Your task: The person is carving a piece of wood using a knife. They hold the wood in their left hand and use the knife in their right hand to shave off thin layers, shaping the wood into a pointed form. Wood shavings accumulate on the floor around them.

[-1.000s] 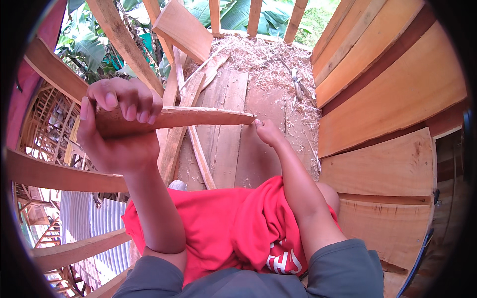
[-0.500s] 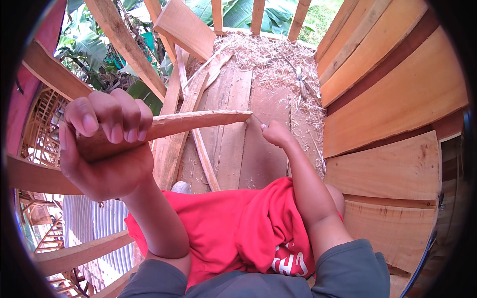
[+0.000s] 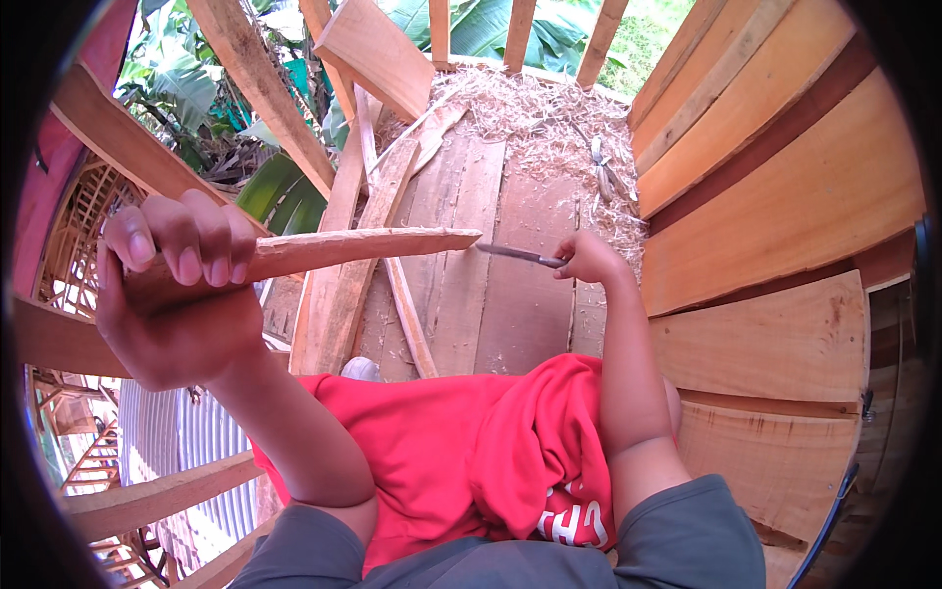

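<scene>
My left hand (image 3: pixel 182 294) is wrapped round the thick end of a long wooden stick (image 3: pixel 343 247), raised at the left. The stick tapers toward the right and its upper edge looks pale and freshly cut. My right hand (image 3: pixel 594 260) grips a knife (image 3: pixel 515 253) by its handle, mostly hidden in the fingers. The dark blade points left, its tip at or just beside the stick's thin end; whether they touch I cannot tell. A red cloth (image 3: pixel 432 432) covers my lap.
Wood shavings (image 3: pixel 549 113) lie heaped at the far end of the plank floor (image 3: pixel 525 285). Loose boards (image 3: pixel 348 260) rest at the left beside a leaning wooden block (image 3: pixel 376 59). A plank wall (image 3: pixel 765 344) stands close on the right. Wooden bars (image 3: pixel 260 93) line the far left.
My left hand has shifted slightly left with the stick. My right hand has moved right and turned, so the knife's blade now shows plainly.
</scene>
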{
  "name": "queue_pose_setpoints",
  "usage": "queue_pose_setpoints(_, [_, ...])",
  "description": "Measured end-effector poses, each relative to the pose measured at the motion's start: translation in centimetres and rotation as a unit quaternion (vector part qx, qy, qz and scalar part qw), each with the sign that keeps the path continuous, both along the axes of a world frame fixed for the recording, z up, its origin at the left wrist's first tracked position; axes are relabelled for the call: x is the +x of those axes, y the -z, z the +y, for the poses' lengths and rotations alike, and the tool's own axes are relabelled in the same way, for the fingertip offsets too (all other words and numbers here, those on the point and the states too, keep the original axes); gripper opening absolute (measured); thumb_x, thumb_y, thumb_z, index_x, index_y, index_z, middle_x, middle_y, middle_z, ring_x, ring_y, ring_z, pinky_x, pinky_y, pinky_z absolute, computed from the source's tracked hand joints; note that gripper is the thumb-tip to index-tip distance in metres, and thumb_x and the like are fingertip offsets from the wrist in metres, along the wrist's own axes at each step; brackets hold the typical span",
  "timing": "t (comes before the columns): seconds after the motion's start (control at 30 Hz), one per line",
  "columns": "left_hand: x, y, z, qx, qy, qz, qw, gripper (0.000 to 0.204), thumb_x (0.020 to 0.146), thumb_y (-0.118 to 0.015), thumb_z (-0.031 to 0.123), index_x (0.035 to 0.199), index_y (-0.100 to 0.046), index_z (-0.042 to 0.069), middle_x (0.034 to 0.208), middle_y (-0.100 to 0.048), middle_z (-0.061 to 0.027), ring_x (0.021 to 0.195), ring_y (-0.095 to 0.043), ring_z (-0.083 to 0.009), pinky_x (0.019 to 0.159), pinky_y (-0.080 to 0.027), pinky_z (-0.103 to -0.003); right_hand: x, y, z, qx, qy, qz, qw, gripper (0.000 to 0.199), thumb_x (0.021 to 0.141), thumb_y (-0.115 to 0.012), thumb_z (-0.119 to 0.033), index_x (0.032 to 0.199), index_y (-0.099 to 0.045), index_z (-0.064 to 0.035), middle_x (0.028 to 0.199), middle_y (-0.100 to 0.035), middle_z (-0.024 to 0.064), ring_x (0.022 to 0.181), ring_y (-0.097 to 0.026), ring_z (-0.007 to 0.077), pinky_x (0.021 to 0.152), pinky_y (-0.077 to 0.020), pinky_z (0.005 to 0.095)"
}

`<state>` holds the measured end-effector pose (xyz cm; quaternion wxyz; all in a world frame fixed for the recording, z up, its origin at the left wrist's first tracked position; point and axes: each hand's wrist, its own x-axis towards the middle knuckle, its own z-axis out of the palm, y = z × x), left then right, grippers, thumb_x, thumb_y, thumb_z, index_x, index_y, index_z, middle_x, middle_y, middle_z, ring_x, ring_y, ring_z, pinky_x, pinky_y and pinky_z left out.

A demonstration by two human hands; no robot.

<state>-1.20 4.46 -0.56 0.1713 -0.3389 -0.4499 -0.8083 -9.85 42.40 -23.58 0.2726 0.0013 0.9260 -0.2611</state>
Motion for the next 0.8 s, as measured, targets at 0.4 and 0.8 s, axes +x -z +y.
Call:
queue_pose_setpoints(0.4, [0.3,-0.3,-0.9,-0.002,0.002,0.042,0.999,0.028,0.097,-0.032,0.030,0.090,-0.050,0.011,0.073,-0.044,-0.0038,0.064,-0.038,-0.0152,0.058,-0.034,-0.030,-1.3,1.8,2.1,0.104,0.379,0.302,0.869,0.020,0.078,-0.071,-0.015,0.096,-0.068,-0.0065,0.092,-0.070,0.0126,0.085,-0.067,0.0284,0.077,-0.0512,0.0404])
queue_pose_setpoints(0.8, [-3.6,3.7,2.7,-0.005,0.134,0.084,0.987,0.033,0.099,-0.026,0.032,0.090,-0.050,0.012,0.072,-0.047,-0.0058,0.063,-0.043,-0.0171,0.058,-0.037,-0.032,-1.1,1.2,-2.4,-0.232,0.197,-0.030,0.952,0.046,0.094,-0.052,-0.039,0.094,-0.064,0.0052,0.077,-0.066,0.0156,0.062,-0.059,0.0213,0.066,-0.0490,0.0371])
